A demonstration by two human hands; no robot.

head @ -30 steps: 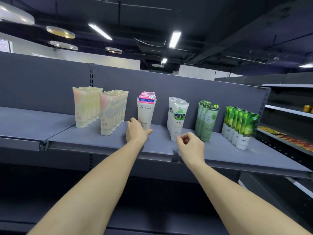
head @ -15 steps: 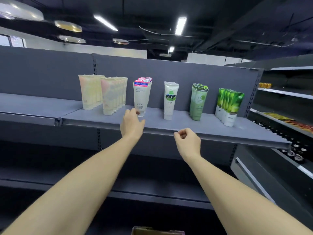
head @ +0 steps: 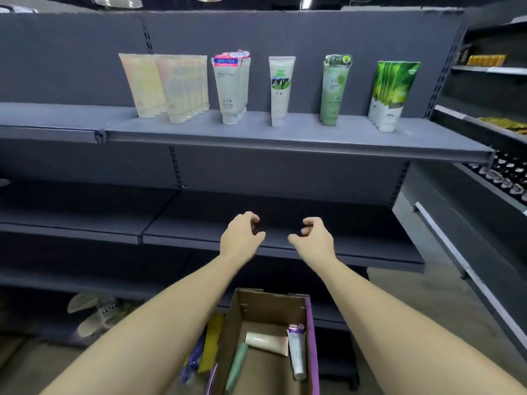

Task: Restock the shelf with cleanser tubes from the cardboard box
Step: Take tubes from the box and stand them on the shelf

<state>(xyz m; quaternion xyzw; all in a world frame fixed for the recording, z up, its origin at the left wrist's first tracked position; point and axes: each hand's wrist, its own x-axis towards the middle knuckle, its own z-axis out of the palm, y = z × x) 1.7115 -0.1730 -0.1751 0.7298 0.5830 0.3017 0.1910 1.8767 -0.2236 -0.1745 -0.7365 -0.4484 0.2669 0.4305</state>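
Note:
Rows of cleanser tubes stand upright on the grey shelf (head: 285, 136): peach tubes (head: 171, 86), white Facial tubes (head: 229, 86), a white-green tube (head: 281, 89), olive-green tubes (head: 333, 89) and leaf-green tubes (head: 392, 92). An open cardboard box (head: 268, 309) sits on the floor below, holding a cream tube (head: 266, 342), a green tube (head: 236, 366) and a white purple-capped tube (head: 296, 352). My left hand (head: 241, 238) and my right hand (head: 315, 239) hang in front of the lower shelf, above the box, fingers loosely curled, holding nothing.
A lower shelf (head: 285, 246) with nothing on it runs behind my hands. A side shelving unit (head: 490, 132) with small goods stands at the right. Yellow and blue packets (head: 205, 346) lie left of the box, and white wrapping (head: 97, 312) lies on the floor at left.
Both hands have dropped from the tube shelf to in front of the lower shelf. My view has tilted down, bringing the cardboard box into sight.

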